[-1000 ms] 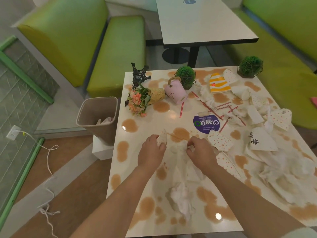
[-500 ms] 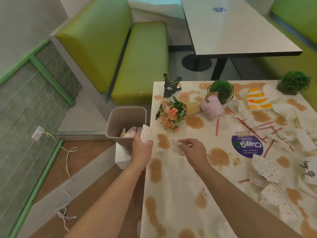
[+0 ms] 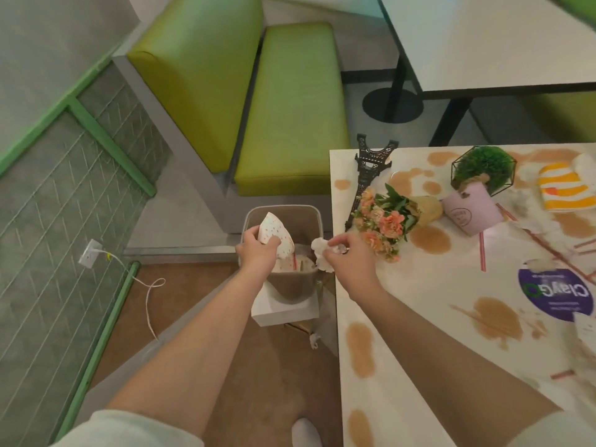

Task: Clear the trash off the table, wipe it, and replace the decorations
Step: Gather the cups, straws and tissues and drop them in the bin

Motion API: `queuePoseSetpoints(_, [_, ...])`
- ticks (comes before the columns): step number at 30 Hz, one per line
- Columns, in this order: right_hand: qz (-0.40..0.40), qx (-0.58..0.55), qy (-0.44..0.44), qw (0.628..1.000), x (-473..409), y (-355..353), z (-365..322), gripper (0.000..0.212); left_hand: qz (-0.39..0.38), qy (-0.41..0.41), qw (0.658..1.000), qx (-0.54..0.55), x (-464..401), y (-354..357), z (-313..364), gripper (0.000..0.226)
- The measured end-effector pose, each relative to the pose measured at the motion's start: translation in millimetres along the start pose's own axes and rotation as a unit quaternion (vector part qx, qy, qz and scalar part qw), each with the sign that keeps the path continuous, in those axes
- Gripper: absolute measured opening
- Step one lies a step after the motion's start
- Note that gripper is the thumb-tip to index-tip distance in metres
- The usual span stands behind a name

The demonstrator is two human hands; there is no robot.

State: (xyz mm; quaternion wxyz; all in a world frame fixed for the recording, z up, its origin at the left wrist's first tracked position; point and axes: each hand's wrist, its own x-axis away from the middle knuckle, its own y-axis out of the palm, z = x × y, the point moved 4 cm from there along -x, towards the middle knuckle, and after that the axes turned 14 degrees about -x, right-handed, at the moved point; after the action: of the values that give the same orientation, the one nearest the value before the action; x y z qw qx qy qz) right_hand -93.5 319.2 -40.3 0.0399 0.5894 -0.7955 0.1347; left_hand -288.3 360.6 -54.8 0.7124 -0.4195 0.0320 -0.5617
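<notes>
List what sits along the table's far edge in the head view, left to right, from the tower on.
Eiffel Tower model → flower bouquet → pink pot lying on its side → green plant in wire frame → yellow-striped wrapper.

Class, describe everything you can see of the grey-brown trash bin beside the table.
The grey-brown trash bin is a squarish, plastic-looking container with rounded corners and a paler rim, standing upright on a white box on the floor, close beside the stained table's edge. It already holds paper trash. The left hand holds a spotted paper piece over its opening.
</notes>
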Motion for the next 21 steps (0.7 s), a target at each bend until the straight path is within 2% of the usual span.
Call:
queuePoseSetpoints(6, [0.018, 0.027, -0.011, 0.999, -23, 31, -5, 0.009, -0.047, -0.006, 0.997, 0.055, -25, 0, -15, 0.066])
queuePoseSetpoints(13, [0.018, 0.060, -0.050, 0.997, -39, 59, -12, 0.013, 0.004, 0.031, 0.999, 0.020, -27, -10, -23, 0.040])
queuePoseSetpoints(17, [-0.060, 0.131, 0.007, 0.990, -35, 67, 6, 0.037, -0.011, 0.056, 0.998, 0.002, -14, -7, -24, 0.035])
queuePoseSetpoints(19, [-0.083, 0.144, 0.023, 0.986, -25, 61, 14, 0.039, -0.021, 0.072, 0.997, -0.010, -3, -4, -22, 0.033])
queuePoseSetpoints(21, [-0.074, 0.131, 0.002, 0.989, -11, 42, 14, 0.034, -0.032, 0.084, 0.996, -0.017, 12, 2, -21, 0.030])
